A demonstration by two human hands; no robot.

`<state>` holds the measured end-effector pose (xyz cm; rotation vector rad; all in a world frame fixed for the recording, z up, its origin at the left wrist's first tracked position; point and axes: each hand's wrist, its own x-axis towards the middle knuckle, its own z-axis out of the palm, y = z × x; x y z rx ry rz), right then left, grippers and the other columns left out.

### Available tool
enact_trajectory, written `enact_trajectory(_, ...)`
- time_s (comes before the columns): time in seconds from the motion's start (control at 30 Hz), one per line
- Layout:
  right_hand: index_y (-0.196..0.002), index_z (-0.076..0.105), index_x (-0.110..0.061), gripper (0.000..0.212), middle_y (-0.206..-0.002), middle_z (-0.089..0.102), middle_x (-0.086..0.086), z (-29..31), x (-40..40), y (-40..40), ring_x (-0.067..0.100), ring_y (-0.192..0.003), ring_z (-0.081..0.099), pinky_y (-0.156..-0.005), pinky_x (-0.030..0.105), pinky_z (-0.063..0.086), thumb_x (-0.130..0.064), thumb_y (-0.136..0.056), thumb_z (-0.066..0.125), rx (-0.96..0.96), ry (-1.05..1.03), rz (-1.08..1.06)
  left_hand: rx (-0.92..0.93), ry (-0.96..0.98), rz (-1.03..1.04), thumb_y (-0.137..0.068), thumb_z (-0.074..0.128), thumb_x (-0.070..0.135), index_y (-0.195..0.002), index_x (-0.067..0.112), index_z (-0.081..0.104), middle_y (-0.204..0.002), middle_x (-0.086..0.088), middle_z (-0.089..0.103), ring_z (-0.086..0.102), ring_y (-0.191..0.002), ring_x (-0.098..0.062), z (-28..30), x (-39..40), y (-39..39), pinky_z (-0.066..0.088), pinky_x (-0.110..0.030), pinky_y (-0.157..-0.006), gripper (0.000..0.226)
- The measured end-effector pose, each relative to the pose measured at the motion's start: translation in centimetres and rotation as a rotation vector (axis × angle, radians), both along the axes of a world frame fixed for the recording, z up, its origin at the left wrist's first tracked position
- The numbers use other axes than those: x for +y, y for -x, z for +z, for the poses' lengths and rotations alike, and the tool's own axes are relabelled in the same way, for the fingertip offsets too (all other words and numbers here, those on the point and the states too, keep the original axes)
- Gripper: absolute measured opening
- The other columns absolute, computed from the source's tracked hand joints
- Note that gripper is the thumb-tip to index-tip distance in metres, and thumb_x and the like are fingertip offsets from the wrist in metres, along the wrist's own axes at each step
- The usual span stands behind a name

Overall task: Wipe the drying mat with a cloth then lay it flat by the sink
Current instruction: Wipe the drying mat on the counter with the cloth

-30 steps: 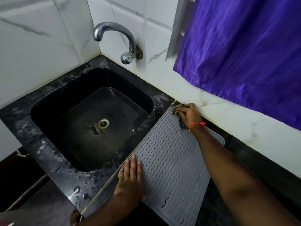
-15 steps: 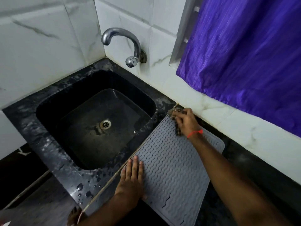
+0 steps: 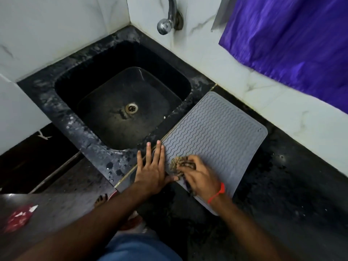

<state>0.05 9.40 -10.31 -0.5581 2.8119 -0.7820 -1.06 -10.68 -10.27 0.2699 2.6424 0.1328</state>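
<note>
Right hand [image 3: 200, 176], fingers bunched round the cloth [image 3: 178, 163], has swept from the drying mat's [image 3: 216, 132] far corner to its near edge. Left hand [image 3: 152, 166], fingers flat & spread, still pins the near-left corner. Mat lies flat on the counter [image 3: 282, 176] just beside the sink [image 3: 122, 102]; prob. one full wipe pass done.

Both forearms are bare, with no sleeves in view. A thin red-orange thread bracelet [image 3: 216, 194] circles the wrist of the right hand [image 3: 200, 178]. The left hand [image 3: 152, 169] carries no ring or band. Blue fabric, apparently trousers [image 3: 139, 247], shows at the lower edge; one bare foot [image 3: 101, 199] is visible below.
</note>
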Motion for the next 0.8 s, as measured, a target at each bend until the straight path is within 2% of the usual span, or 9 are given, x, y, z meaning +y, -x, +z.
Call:
enact_trajectory(0.07, -0.117, 0.067, -0.031, 0.032, -0.131, 0.049, 0.006, -0.3, 2.7, 3.1, 0.028, -0.106, 0.059, -0.087, 0.041, 0.053, -0.033, -0.094, 0.044, 0.024, -0.087, -0.061, -0.022, -0.004, 0.007, -0.078, 0.021, 0.090, -0.150, 0.009, -0.029, -0.156, -0.009, -0.040, -0.037, -0.141, -0.037, 0.1, 0.2, -0.2, -0.014, -0.063, -0.116, 0.120)
enact_trajectory(0.17, -0.113, 0.072, -0.018, 0.025, -0.132, 0.045, 0.011, 0.2, 7.1, 9.0, 0.034, -0.110, 0.053, -0.093, 0.045, 0.048, -0.019, -0.095, 0.054, 0.064, -0.219, -0.282, -0.039, -0.013, 0.019, -0.077, 0.024, 0.090, -0.151, 0.010, -0.028, -0.157, -0.008, -0.039, -0.036, -0.142, -0.038, 0.3, 0.4, -0.2, -0.012, -0.065, -0.116, 0.121)
enact_trajectory(0.27, -0.114, 0.072, -0.015, 0.025, -0.126, 0.046, 0.012, 1.5, 7.6, 10.9, 0.029, -0.110, 0.051, -0.099, 0.041, 0.044, -0.013, -0.093, 0.059, 0.079, -0.173, -0.330, -0.035, -0.014, 0.020, -0.075, 0.021, 0.092, -0.151, 0.011, -0.028, -0.156, -0.007, -0.039, -0.035, -0.142, -0.039, 0.3, 0.0, -0.4, -0.010, -0.066, -0.115, 0.121)
enact_trajectory(0.3, -0.114, 0.071, -0.015, 0.024, -0.123, 0.047, 0.008, 1.9, 6.3, 9.9, 0.023, -0.105, 0.051, -0.097, 0.039, 0.045, -0.015, -0.093, 0.059, 0.069, -0.136, -0.299, -0.025, -0.007, 0.018, -0.075, 0.019, 0.093, -0.151, 0.011, -0.029, -0.157, -0.007, -0.039, -0.035, -0.142, -0.039, 0.1, -0.3, -0.4, -0.010, -0.067, -0.115, 0.121)
enact_trajectory(0.37, -0.113, 0.068, -0.023, 0.025, -0.118, 0.049, -0.003, 2.3, 2.9, 5.5, 0.014, -0.094, 0.053, -0.084, 0.030, 0.050, -0.031, -0.094, 0.053, 0.040, -0.085, -0.116, 0.000, 0.015, 0.018, -0.072, 0.016, 0.095, -0.151, 0.012, -0.029, -0.157, -0.006, -0.039, -0.033, -0.143, -0.041, -0.3, -0.6, -0.6, -0.008, -0.068, -0.115, 0.123)
enact_trajectory(0.43, -0.110, 0.066, -0.033, 0.032, -0.118, 0.052, -0.005, 2.5, 0.1, 0.7, 0.014, -0.088, 0.058, -0.072, 0.027, 0.052, -0.045, -0.093, 0.042, -0.029, -0.052, 0.072, 0.025, 0.040, 0.008, -0.071, 0.014, 0.096, -0.151, 0.012, -0.028, -0.158, -0.006, -0.038, -0.030, -0.144, -0.042, -0.5, -0.5, -0.7, -0.007, -0.069, -0.114, 0.123)
enact_trajectory(0.5, -0.111, 0.067, -0.033, 0.028, -0.125, 0.052, 0.003, 2.1, 0.3, -0.1, 0.021, -0.096, 0.060, -0.078, 0.031, 0.053, -0.038, -0.094, 0.045, -0.028, -0.048, 0.160, 0.046, 0.066, -0.006, -0.070, 0.013, 0.096, -0.151, 0.011, -0.027, -0.158, -0.007, -0.036, -0.027, -0.145, -0.044, -0.5, -0.3, -0.6, -0.007, -0.071, -0.113, 0.124)
enact_trajectory(0.6, -0.120, 0.067, -0.026, 0.030, -0.127, 0.051, 0.009, 1.1, 3.4, 5.5, 0.027, -0.107, 0.057, -0.088, 0.033, 0.048, -0.028, -0.095, 0.050, 0.040, -0.138, 0.015, 0.066, 0.126, -0.030, -0.073, 0.015, 0.095, -0.152, 0.008, -0.025, -0.159, -0.012, -0.032, -0.024, -0.146, -0.046, -0.1, -0.1, -0.1, -0.007, -0.073, -0.111, 0.124)
enact_trajectory(0.8, -0.114, 0.071, -0.023, 0.024, -0.129, 0.043, 0.008, 1.0, 8.5, 15.2, 0.029, -0.117, 0.049, -0.105, 0.039, 0.041, -0.018, -0.093, 0.059, 0.079, -0.212, -0.330, 0.034, 0.241, -0.076, -0.076, 0.021, 0.093, -0.150, 0.003, -0.021, -0.160, -0.019, -0.025, -0.023, -0.146, -0.045, 0.8, 0.9, 0.2, -0.011, -0.073, -0.109, 0.124)
